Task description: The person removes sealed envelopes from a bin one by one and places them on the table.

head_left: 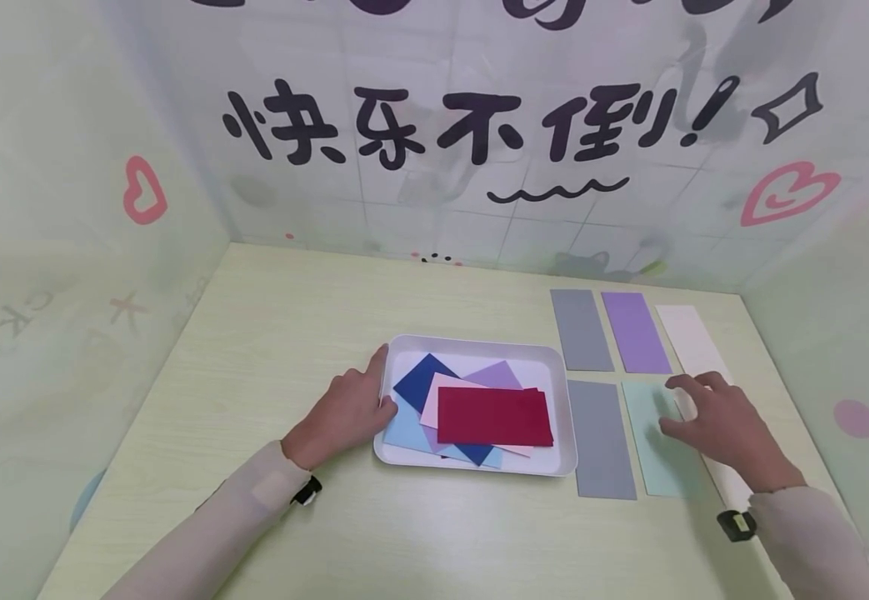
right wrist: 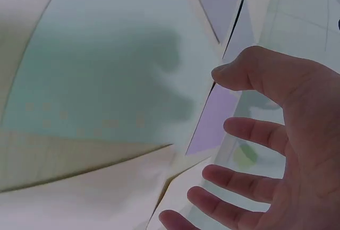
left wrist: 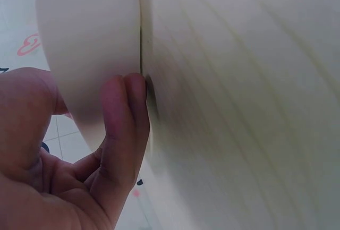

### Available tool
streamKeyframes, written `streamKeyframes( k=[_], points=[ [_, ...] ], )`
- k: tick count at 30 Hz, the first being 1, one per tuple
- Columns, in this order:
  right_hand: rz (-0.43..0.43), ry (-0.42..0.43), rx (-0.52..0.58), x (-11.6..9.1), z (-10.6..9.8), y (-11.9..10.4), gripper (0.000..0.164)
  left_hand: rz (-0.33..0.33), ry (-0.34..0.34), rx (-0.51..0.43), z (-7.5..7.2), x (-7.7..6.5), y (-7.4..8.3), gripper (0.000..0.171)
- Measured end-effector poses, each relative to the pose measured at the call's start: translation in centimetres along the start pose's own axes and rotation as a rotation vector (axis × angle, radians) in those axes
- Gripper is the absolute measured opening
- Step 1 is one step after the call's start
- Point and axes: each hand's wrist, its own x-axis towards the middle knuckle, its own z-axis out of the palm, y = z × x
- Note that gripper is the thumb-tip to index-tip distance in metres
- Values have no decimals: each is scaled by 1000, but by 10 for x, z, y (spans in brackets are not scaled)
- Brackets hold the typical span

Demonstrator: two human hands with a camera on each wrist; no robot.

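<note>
A white tray (head_left: 471, 342) lies on the table, bearing a loose pile of coloured cards with a dark red card (head_left: 490, 415) on top. At its left end, my left hand (head_left: 347, 412) grips the tray wall. The left wrist view shows fingers (left wrist: 119, 118) against the outer side of the tray (left wrist: 90, 39) and the thumb reaching over the rim. My right hand (head_left: 726, 421) hovers over the right side of a mint green card (head_left: 655, 458), holding nothing. Its fingers are spread and slightly bent in the right wrist view, beside that mint card (right wrist: 106, 70).
Right of the tray, cards lie in two rows: a grey card (head_left: 582, 329), a purple card (head_left: 635, 332) and a pale pink card (head_left: 692, 337) behind, another grey card (head_left: 605, 442) in front. Printed curtains (head_left: 441, 217) stand around the wooden table (head_left: 269, 333).
</note>
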Motion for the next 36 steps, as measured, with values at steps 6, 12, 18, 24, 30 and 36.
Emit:
streamKeyframes(
  k=[6, 12, 18, 24, 30, 36],
  points=[
    [-66, 44, -12, 14, 1, -26, 54, -1, 0, 1, 1, 1, 0, 78],
    [-124, 91, -45, 25, 3, -57, 51, -8, -7, 4, 0, 1, 0, 78],
    [-199, 142, -67, 31, 7, -93, 51, -13, -5, 11, 0, 1, 1, 78],
    [-246, 122, -86, 34, 12, -124, 58, -20, -11, 18, 0, 1, 2, 78],
    [-245, 122, -62, 38, 18, -143, 67, -19, -10, 20, -1, 0, 3, 78],
    [-198, 140, 8, 43, 26, -152, 69, -11, -2, -10, -6, -2, 2, 77]
  ],
)
